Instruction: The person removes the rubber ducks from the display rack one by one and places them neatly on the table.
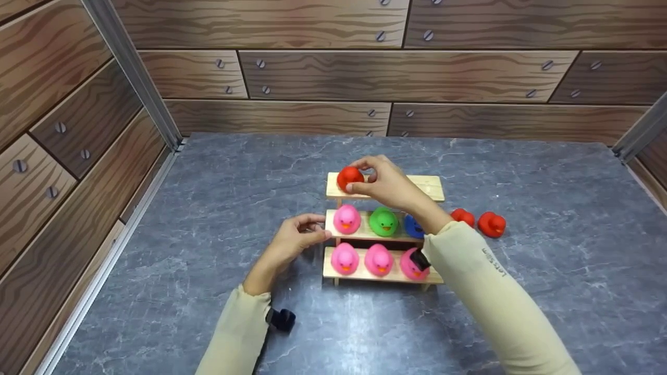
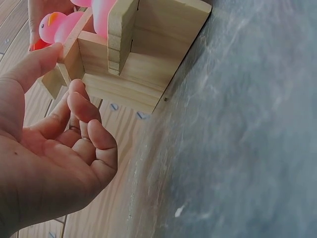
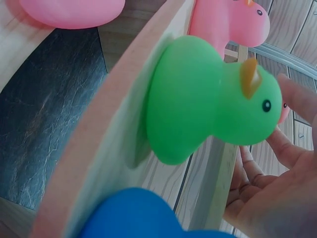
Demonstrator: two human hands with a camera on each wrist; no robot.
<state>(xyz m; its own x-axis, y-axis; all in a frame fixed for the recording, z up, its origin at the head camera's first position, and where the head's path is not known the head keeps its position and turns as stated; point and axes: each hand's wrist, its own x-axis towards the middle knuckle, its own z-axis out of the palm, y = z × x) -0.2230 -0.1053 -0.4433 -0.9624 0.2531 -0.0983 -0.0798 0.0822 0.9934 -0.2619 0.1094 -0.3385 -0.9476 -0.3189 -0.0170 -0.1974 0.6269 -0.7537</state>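
Note:
A three-tier wooden display rack [image 1: 426, 186] stands in the head view with rubber ducks on its tiers. With thumb and fingers, my right hand [image 1: 390, 183] holds a red rubber duck [image 1: 348, 178] at the left end of the top tier. My left hand [image 1: 293, 240] pinches the left end of the middle tier, its thumb [image 2: 47, 58] on the upper side. On that tier sit a pink duck [image 1: 346, 220], a green duck [image 3: 185, 101] and a blue duck [image 1: 414, 227], the last partly hidden by my right forearm. Pink ducks [image 1: 379, 260] line the bottom tier.
Two more red ducks [image 1: 492, 224] lie on the grey marbled tabletop [image 1: 563, 291] right of the rack, one partly behind my right sleeve. Wood-patterned panels [image 1: 333, 75] wall in the back and the left side. Black wrist devices [image 1: 281, 319] sit at my cuffs.

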